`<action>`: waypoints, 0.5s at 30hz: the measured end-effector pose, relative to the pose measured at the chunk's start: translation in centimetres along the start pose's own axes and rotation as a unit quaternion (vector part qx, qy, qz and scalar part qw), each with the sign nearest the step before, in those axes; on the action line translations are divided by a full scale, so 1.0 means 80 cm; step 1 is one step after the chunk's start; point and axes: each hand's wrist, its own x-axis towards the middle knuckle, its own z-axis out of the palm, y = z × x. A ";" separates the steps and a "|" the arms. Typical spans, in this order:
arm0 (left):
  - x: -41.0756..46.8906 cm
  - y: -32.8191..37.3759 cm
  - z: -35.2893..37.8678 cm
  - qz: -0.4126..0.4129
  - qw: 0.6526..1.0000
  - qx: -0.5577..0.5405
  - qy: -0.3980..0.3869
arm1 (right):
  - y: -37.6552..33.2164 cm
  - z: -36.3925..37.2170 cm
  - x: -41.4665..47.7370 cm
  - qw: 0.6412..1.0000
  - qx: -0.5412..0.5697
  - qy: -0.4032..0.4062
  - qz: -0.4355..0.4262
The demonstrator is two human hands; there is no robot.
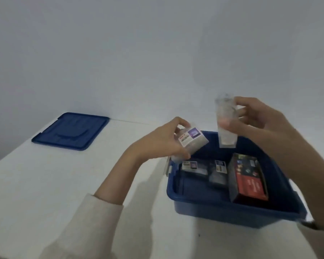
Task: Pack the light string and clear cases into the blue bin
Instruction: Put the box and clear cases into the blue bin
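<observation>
Over the lower-right bin (232, 215), left hand (163, 142) grips a labelled case (192, 141), right hand (262, 124) pinches a plain case (225, 128); both likely fit best laid flat beside 2 packed cases (195, 167).

Long-sleeved top, cream to off-white, soft plain cloth. The left sleeve (94, 221) ends in a plain cuff partway up the forearm, with loose folds behind it. The right sleeve (319, 243) is the same cloth, barely in view. A thin dark band (310, 224) sits at its cuff; blurred, cannot tell what. The left grip (161, 143) and right grip (260, 120) are bare.
</observation>
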 end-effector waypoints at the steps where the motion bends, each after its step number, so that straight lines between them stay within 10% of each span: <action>1: 0.007 0.002 0.016 0.011 0.999 0.023 -0.041 | 0.015 -0.017 0.001 1.000 -0.010 0.015 0.015; 7: 0.033 -0.021 0.102 0.062 0.898 0.414 -0.135 | 0.083 -0.037 0.002 0.992 -0.005 -0.057 0.113; 15: 0.050 -0.037 0.136 0.017 0.858 0.491 -0.149 | 0.122 0.001 0.020 0.978 -0.072 -0.167 0.105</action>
